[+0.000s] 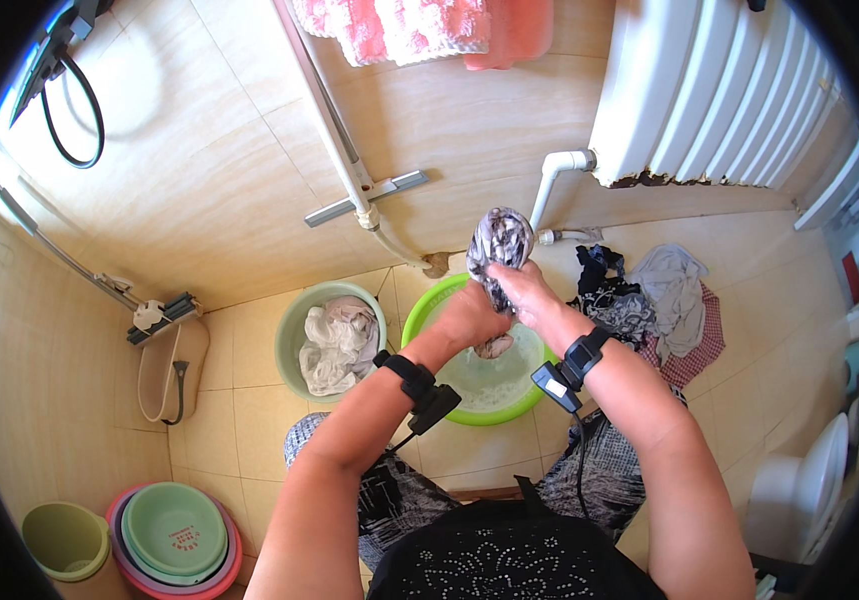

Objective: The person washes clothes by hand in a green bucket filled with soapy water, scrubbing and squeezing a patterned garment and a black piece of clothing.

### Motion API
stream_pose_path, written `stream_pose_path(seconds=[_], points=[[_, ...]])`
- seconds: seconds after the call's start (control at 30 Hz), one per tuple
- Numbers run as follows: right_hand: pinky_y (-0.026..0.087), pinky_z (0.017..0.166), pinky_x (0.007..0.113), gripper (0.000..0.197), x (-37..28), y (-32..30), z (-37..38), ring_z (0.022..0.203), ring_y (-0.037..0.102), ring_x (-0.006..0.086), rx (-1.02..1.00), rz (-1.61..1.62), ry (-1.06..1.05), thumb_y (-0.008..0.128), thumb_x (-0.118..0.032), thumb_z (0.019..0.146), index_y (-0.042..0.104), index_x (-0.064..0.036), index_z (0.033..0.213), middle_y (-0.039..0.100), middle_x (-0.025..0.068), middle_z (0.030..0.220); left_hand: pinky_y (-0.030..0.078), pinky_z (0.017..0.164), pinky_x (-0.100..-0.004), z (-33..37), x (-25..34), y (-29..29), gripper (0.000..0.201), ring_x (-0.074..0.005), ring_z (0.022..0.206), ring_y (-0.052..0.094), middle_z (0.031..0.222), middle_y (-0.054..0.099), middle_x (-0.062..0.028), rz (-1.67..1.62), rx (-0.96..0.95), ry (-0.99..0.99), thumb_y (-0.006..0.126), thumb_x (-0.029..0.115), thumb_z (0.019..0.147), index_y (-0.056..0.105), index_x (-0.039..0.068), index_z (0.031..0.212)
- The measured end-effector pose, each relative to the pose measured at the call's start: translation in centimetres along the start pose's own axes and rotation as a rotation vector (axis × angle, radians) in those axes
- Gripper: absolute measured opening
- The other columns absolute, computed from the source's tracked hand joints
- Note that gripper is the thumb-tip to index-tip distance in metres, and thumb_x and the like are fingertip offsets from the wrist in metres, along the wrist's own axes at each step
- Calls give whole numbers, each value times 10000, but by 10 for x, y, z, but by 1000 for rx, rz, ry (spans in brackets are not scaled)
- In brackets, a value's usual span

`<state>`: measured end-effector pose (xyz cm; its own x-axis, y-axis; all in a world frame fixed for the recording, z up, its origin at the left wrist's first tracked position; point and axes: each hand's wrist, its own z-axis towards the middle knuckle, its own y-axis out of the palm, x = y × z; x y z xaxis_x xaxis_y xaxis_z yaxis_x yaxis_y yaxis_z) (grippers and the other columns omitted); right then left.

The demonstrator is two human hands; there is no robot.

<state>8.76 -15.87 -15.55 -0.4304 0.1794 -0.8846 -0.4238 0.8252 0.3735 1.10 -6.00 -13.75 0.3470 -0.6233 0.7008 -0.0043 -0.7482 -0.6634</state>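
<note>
Left hand [474, 316] and right hand [524, 292] both clenched around a bunched black-and-white patterned cloth [500, 243], above the bright-green round plastic basin [489, 417]; left fingers blurred, cloth's middle hidden. Left of basin: pale-green round tub [282, 345], whitish fabrics [334, 350] inside. Right of basin: black, grey and red-checked fabric pile [671, 285], overlapping pieces indistinct.

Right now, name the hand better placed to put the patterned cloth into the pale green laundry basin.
Probably the left hand: it is nearer the pale green laundry basin, which stands to its left. The right hand is farther off; both hands grip the patterned cloth.
</note>
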Motion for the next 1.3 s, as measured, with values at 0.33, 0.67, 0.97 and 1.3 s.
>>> stream_pose_path(seconds=[0.33,0.67,0.97,1.3], points=[[484,861,425,880,-49,7,-8,978,601,188,-350,-69,273,549,-773,720,527,-46,1215,629,72,1063,535,642,-304,-16,-6,-37,267,-160,681,622,856,662,-65,-989,-203,-14,658,93,773,611,-12,1014],[426,991,474,786,-73,13,7,1161,542,270,-742,569,46,368,-736,832,481,-122,1310,561,140,1249,426,396,-245,-43,6,-46,660,-196,606,548,841,585,-151,-1663,-824,56,680,263,742,437,-44,1272],[533,721,273,298,-102,17,-6,750,655,146,-305,44,113,764,-318,774,647,-66,880,676,48,828,515,716,-260,-32,5,-53,401,-101,788,596,900,622,-26,-1110,-593,-17,751,180,757,569,33,1082],[528,742,297,308,-17,-20,38,818,649,195,-245,-87,63,677,-100,781,585,18,1049,658,107,928,491,855,-410,-4,-9,-27,414,-328,965,626,1021,660,-184,323,-329,133,667,315,728,632,56,1049]])
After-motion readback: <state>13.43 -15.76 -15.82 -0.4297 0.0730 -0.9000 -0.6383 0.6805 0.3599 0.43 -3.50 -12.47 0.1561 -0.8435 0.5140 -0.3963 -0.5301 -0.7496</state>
